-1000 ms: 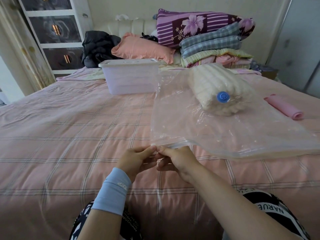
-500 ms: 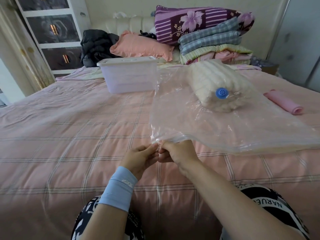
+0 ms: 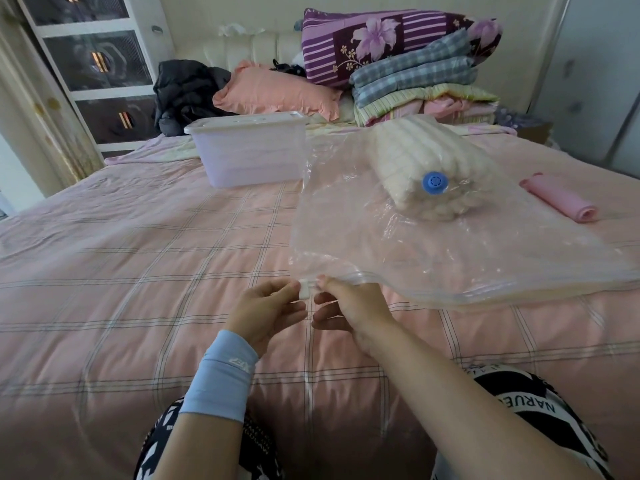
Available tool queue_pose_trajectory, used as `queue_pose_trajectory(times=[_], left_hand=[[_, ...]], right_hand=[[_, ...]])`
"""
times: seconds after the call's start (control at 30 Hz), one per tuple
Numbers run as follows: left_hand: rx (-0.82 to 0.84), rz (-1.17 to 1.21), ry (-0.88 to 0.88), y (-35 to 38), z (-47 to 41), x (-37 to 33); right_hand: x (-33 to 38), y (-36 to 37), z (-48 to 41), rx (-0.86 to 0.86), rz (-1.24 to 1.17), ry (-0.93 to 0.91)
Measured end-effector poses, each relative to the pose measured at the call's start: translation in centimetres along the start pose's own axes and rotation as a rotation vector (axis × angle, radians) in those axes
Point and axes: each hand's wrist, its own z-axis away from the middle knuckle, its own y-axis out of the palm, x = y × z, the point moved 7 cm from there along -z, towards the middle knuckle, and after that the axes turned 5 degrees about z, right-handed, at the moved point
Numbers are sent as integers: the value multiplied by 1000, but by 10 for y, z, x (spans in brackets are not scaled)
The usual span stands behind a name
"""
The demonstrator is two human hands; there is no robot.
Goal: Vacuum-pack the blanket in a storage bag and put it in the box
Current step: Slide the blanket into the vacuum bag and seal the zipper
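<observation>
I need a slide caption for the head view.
Left hand and right hand pinch the storage bag at its zip corner; the blanket lies inside.

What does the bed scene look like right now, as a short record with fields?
storage: clear storage bag on the bed, blue valve on top
contents: cream rolled blanket inside its far end
container: translucent box left of the blanket
left: left hand pinches white slider clip at bag's near corner
right: right hand pinches zip edge beside it
</observation>
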Motion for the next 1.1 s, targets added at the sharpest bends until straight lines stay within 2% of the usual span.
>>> queue_pose_trajectory(times=[0.2, 0.37, 0.6, 0.77, 0.9, 1.1], left_hand=[[-27, -76, 40, -7, 4, -1], [5, -67, 62, -2, 4, -4], [-45, -291, 165, -15, 3, -16], [-21, -347, 139, -21, 3, -12], [1, -300, 129, -25, 3, -14], [-38, -423, 225, -17, 1, -16]], right_hand=[[-5, 5, 3, 4, 45, -32], [-6, 20, 11, 156, 105, -7], [-19, 23, 7, 66, -87, 100], [-32, 31, 7, 95, 6, 141], [-27, 35, 5, 95, 18, 141], [-36, 37, 7, -23, -143, 196]])
